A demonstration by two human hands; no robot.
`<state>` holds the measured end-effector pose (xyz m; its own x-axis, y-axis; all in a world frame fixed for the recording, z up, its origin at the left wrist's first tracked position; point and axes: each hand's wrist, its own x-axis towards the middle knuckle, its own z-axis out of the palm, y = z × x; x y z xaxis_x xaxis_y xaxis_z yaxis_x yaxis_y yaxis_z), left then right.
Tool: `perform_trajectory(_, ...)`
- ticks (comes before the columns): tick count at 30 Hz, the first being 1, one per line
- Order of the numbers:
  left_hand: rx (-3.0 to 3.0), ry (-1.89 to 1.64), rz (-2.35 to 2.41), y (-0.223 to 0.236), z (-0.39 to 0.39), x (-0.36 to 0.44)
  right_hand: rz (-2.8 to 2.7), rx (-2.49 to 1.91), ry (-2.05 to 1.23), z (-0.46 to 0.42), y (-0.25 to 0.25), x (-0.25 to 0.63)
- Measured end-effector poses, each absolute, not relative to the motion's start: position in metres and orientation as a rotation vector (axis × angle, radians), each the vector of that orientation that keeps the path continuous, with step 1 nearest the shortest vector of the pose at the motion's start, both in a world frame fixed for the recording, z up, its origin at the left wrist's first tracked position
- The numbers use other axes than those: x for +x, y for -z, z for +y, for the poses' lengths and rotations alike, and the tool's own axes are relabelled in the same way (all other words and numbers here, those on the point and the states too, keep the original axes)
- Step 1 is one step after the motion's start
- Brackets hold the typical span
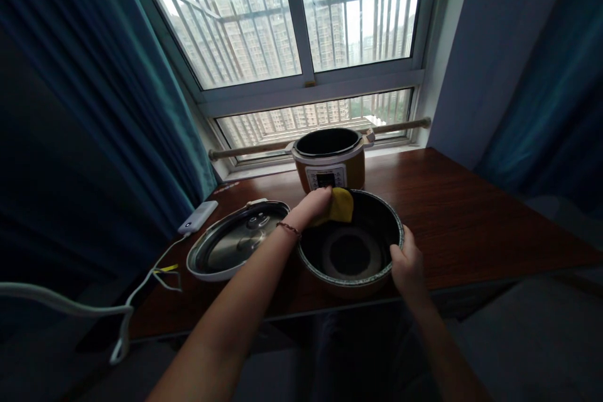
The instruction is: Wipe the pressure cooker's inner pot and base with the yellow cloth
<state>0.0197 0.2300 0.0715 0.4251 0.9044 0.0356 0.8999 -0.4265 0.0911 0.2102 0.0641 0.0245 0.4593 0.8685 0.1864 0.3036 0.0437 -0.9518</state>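
A dark, round inner pot [351, 254] with a speckled rim sits near the front edge of the table. My right hand [407, 262] grips its right rim, thumb on the inside and fingers outside. My left hand [319, 204] is closed on a yellow cloth [341, 206], which lies against the pot's far left inner wall. Just behind stands the electric cooker body [330, 160], lidless, its control panel facing me. The cooker lid [242, 239] rests upside down to the left, partly behind my left forearm.
On the brown wooden table [447, 213], a white power strip [198, 217] lies at the far left, its white cable [70, 308] looping off the edge. A blue curtain [117, 75] hangs at the left. Behind the table is a barred window [306, 25].
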Motion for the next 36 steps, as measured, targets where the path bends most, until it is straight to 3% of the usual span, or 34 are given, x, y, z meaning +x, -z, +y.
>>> perform_trajectory(14,2.299,-0.222,1.917,-0.079,0.154,-0.018,-1.027,-1.506,-0.543,0.065,-0.020,0.208)
perform_trajectory(18,2.541,-0.398,1.855,-0.085,0.127,-0.018,-1.043,-1.504,-0.558,0.065,-0.019,0.209)
perform_trajectory(21,2.794,-0.241,1.522,-0.089,0.119,-0.020,-1.040,-1.523,-0.558,0.065,-0.019,0.210)
perform_trajectory(24,2.762,-0.042,1.574,-0.088,0.116,-0.021,-1.036,-1.511,-0.546,0.065,-0.018,0.210)
perform_trajectory(36,3.036,0.221,1.463,-0.083,0.076,-0.002,-1.043,-1.498,-0.552,0.065,-0.021,0.210)
